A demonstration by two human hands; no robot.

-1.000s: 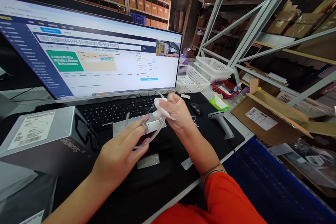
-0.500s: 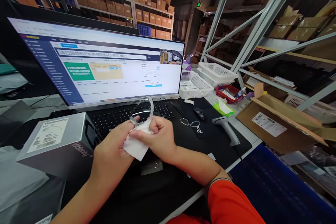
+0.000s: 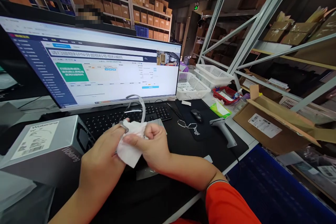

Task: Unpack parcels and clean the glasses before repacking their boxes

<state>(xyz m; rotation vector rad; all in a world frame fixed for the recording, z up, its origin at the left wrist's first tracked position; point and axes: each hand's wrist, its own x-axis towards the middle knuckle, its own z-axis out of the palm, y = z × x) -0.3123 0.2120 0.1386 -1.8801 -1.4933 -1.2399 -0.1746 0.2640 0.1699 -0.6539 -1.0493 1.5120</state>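
Far left there's a boxy silver-and-dark-grey carton (image 3: 49,147) reading "Wakening" on its side, and again at the top of the white printed label (image 3: 35,139) on its lid; the smaller print's too tiny for me. Behind it, a wide black-framed monitor (image 3: 112,89) shows a search bar with 请扫描物料PN/外部物料号/物料编码, plus a green panel whose white text is too blurry to quote. Then the left hand (image 3: 101,154), its grip closed on the grey end of a clear, curved plastic piece (image 3: 143,109). That piece sits between the two hands, its band arching up above both grips, its lower part hidden by a crumpled white paper tissue (image 3: 131,152). The right hand (image 3: 156,147) has its grip clenched, thumb pressing that tissue right by the band's base. Next along, thin wire-framed glasses (image 3: 187,126) lie by the "logi" print on a black cloth mouse pad (image 3: 187,112). Past a grey plastic handheld scanner (image 3: 223,129), an open brown cardboard box (image 3: 283,115) wears a white barcode label (image 3: 264,125), unreadable from here.
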